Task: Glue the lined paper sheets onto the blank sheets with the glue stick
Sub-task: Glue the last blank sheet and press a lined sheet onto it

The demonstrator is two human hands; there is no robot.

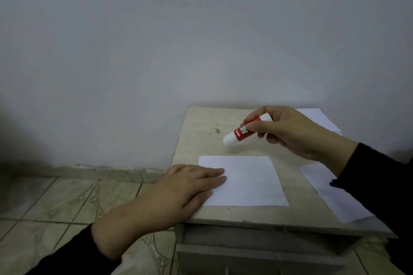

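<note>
While hands work, spare sheets flank the table.

Small beige table against a plain grey wall, over a tiled floor.

Plain grey wall — tiled floor, small beige table, dim light.
</note>
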